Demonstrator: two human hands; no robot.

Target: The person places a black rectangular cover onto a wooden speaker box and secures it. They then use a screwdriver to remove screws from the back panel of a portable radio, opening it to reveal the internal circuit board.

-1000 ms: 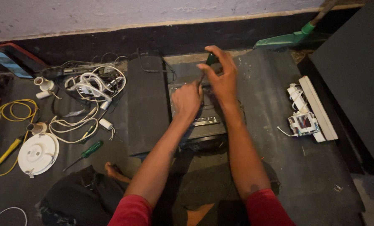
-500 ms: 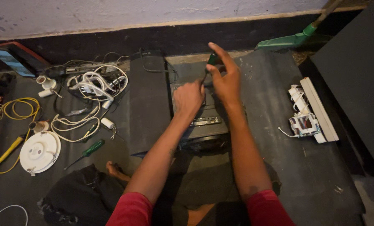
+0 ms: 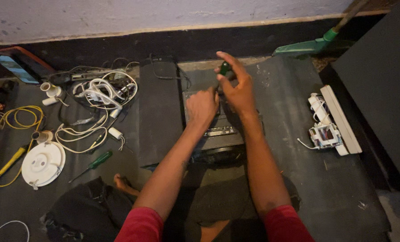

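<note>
Gripping a green-handled screwdriver, right-hand fingers curl around its handle.

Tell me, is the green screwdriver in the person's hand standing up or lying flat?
Standing up. The right hand grips the green-handled screwdriver nearly upright, tip down on the dark box.

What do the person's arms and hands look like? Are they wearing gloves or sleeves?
No gloves: the left hand and right hand are both bare. The forearms are bare too, with no watch, rings or bands that show. Short red sleeves cover only the upper arms, at the bottom edge of the picture.
</note>
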